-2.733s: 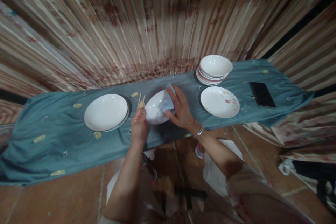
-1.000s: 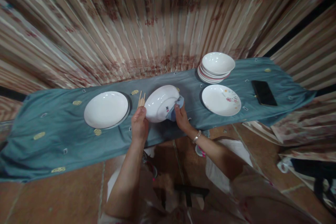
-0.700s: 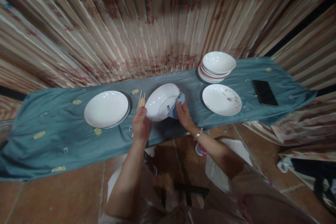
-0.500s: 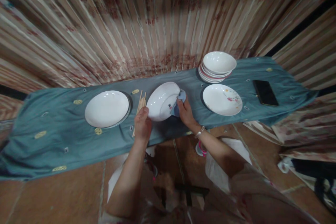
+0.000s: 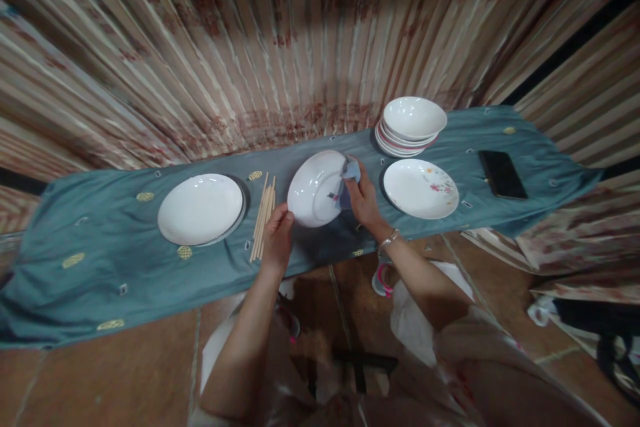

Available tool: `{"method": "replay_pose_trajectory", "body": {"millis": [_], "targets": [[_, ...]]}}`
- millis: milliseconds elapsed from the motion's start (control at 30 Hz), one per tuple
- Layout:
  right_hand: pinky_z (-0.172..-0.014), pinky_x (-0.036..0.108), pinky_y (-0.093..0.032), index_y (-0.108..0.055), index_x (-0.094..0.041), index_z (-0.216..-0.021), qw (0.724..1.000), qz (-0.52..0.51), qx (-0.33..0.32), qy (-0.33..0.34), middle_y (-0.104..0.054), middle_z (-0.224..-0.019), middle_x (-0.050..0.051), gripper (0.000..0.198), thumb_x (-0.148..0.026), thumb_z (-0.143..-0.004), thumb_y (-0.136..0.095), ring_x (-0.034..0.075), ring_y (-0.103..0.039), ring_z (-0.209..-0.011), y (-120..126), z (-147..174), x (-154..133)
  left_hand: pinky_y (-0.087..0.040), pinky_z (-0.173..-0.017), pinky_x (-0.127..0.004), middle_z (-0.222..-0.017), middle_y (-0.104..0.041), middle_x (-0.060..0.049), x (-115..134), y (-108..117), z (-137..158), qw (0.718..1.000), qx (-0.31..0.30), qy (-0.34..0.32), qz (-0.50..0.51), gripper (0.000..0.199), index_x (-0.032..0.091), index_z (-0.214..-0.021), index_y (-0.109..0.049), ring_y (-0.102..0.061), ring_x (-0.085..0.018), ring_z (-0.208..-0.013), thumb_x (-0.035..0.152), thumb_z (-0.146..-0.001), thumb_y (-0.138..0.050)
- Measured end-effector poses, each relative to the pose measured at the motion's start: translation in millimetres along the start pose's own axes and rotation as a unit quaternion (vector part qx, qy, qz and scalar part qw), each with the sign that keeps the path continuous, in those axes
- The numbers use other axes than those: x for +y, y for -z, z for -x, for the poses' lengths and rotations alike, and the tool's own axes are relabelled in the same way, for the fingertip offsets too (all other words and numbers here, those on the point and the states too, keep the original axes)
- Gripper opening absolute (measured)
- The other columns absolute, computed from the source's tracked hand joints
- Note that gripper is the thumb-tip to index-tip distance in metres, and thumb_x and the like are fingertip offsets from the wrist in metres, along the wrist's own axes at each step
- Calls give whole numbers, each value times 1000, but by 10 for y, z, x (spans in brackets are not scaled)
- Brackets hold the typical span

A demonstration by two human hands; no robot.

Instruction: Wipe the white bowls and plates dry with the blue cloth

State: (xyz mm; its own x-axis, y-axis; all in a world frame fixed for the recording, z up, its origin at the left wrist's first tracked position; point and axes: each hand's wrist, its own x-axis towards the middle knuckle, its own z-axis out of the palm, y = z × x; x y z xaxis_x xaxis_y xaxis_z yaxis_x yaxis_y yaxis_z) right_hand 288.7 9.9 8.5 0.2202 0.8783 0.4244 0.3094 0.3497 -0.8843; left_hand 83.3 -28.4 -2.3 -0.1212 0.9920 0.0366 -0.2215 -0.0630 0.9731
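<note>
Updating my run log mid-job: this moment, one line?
left hand: holds white dish, underside showing | right hand: holds blue cloth against dish | chopsticks: on tablecloth

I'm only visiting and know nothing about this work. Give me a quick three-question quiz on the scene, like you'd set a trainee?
1. What does the right hand hold against the tilted dish?
A) chopsticks
B) a blue cloth
C) a stacked bowl

2. True or false: the black phone lies to the right of the floral plate.

3. Fill in the gap: a shiny bracelet circles the ____ wrist.

Key: 1. B; 2. True; 3. right
</note>
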Motion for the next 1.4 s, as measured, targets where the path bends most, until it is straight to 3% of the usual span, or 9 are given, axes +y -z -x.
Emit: {"method": "replay_pose_trajectory", "body": {"millis": [467,733,1067,1233,1400], "targets": [[-120,52,-40,-50,-19,-145,998,48,-39,23,-57,-148,13,56,-43,-95,-43,30,-54,-136,101,-42,-63,-46,-78,-27,-80,-71,-1,10,-5,19,1000,-17,23,-5,19,19,-79,-77,-60,-16,-80,33,-67,-81],[-125,53,-32,-47,-19,-149,989,73,-87,92,-51,-153,12,57,-37,-94,-46,31,-45,-144,44,34,-172,-47,-92,-29,-101,-76,-5,146,-30,-48,996,56,18,70,37,21,-95,-78,-66,-19,-97,43,-66,-84],[-128,56,-20,-39,-21,-155,966,144,-143,161,-30,-166,13,73,-60,-94,-49,34,-25,-155,-14,130,-380,-49,-75,-26,-82,-71,-2,246,-99,-47,996,40,21,79,37,19,-84,-74,-63,-16,-79,50,-66,-83],[-127,58,-15,-43,-25,-153,949,168,-185,190,-35,-165,8,71,-67,-97,-31,30,-18,-158,-104,171,-485,-48,-74,-26,-83,-71,-2,279,-114,-16,995,25,25,92,34,19,-85,-74,-63,-15,-77,46,-67,-83],[-128,55,-15,-44,-26,-153,952,154,-172,199,-38,-163,7,68,-64,-99,-26,28,-23,-156,-132,149,-450,-49,-77,-27,-85,-72,-2,283,-102,-21,994,15,29,102,34,20,-84,-74,-63,-17,-80,46,-65,-85]]}}
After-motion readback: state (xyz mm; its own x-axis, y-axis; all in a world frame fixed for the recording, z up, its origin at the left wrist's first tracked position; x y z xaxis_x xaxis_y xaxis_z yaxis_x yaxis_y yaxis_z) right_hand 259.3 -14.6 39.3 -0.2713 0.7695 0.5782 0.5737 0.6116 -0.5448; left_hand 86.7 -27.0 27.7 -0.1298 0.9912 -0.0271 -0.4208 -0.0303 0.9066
